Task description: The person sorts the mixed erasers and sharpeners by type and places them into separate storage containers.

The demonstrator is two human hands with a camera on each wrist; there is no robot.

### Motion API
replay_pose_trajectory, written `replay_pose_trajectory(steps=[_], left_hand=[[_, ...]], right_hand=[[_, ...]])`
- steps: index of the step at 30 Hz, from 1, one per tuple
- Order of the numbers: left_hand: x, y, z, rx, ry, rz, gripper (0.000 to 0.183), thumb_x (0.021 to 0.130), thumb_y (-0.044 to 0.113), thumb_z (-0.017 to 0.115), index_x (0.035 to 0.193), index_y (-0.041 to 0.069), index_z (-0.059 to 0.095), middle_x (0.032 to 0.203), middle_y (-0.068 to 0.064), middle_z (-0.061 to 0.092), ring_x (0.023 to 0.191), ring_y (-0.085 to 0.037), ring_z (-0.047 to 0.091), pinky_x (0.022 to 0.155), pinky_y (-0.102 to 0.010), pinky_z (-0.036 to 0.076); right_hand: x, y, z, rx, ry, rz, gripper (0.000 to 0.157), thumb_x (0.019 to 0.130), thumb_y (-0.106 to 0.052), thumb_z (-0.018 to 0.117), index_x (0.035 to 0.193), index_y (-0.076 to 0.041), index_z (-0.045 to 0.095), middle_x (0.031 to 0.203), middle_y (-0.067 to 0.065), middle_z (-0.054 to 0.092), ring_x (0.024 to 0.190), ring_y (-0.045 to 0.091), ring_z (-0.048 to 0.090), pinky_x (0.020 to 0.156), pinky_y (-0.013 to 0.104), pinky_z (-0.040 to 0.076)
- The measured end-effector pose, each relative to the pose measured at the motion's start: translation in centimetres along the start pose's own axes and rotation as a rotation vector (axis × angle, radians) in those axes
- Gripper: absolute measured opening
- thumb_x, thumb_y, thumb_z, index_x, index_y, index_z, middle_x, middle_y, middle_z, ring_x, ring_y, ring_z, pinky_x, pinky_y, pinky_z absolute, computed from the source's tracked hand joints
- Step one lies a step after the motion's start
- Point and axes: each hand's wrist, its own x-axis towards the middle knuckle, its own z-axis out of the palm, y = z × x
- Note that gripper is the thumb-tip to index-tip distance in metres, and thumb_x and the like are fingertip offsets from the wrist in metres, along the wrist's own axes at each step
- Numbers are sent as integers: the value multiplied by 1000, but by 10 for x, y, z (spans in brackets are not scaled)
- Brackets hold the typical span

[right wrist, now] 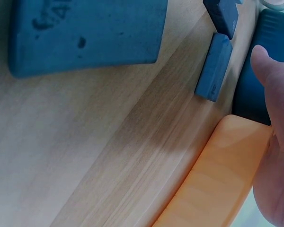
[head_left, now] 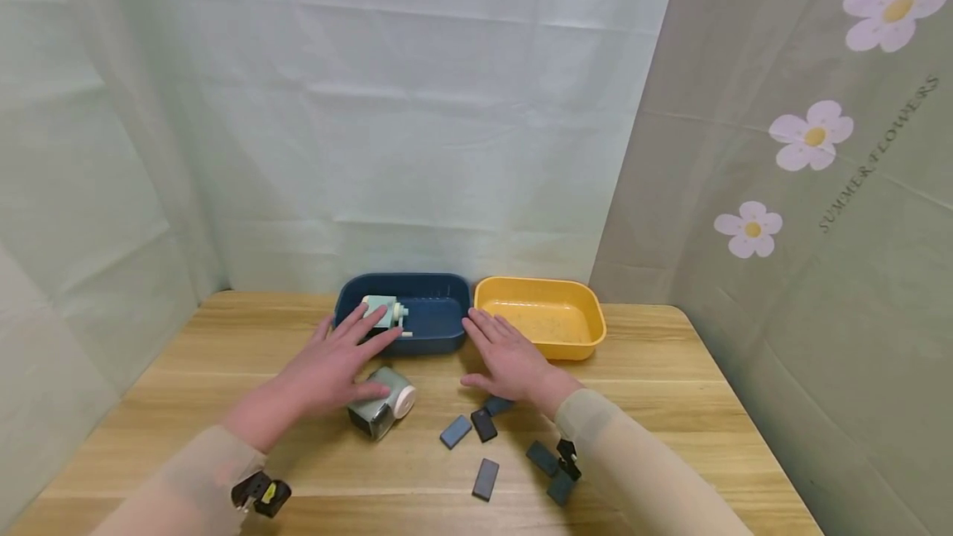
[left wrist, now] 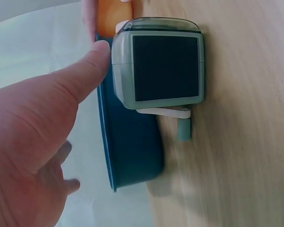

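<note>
My left hand (head_left: 331, 366) reaches over the near left rim of a blue bin (head_left: 435, 343), fingers spread and fairly straight. Below its fingers, a pale green hand-crank pencil sharpener (head_left: 382, 310) lies in that bin; whether they touch it, I cannot tell. A second pencil sharpener (head_left: 387, 404) rests on the table under the left thumb, its crank (left wrist: 165, 112) visible in the left wrist view. My right hand (head_left: 510, 358) extends its fingers where the blue bin meets a yellow bin (head_left: 558, 349), holding nothing visible. Near its wrist lies a dark blue eraser (right wrist: 214, 66).
Several dark rectangular erasers lie scattered on the wooden table (head_left: 670, 404), among them a bluish eraser (head_left: 456, 432) and a grey eraser (head_left: 486, 479). Both bins stand side by side at the back, before a hanging pale curtain (head_left: 417, 122). A flowered curtain (head_left: 804, 288) borders the right side.
</note>
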Motion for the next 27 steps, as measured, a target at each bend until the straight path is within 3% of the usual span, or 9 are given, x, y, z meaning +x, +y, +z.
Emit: replay_pose_trajectory(steps=[7,14,19,27], left_hand=[[-8,6,-8,-61,-50,129,88,95,52,85,167,16,51,172,-18,44,156,-49,41,119,-76,38],[-16,13,-6,-149,-193,111,99,86,46,95,169,19,48,173,-18,42,149,-43,52,114,-75,44],[-18,11,2,-132,-198,113,103,80,36,102,167,15,51,171,-19,45,146,-44,55,111,-75,45],[-17,11,10,-133,-178,123,97,81,27,102,164,10,53,165,-19,53,146,-44,54,109,-75,47]], right_hand=[[0,-1,-1,7,-13,23,101,106,-63,66,176,-5,23,183,16,17,169,30,17,137,45,13],[0,-1,0,-1,-24,29,102,106,-66,64,176,-5,22,184,14,16,169,30,16,137,44,12],[-2,-1,-1,2,-27,25,101,106,-65,64,176,-5,22,184,15,16,169,30,16,137,45,13],[-2,0,0,-6,3,-8,100,107,-63,65,175,-2,24,182,20,19,169,31,18,136,48,15]])
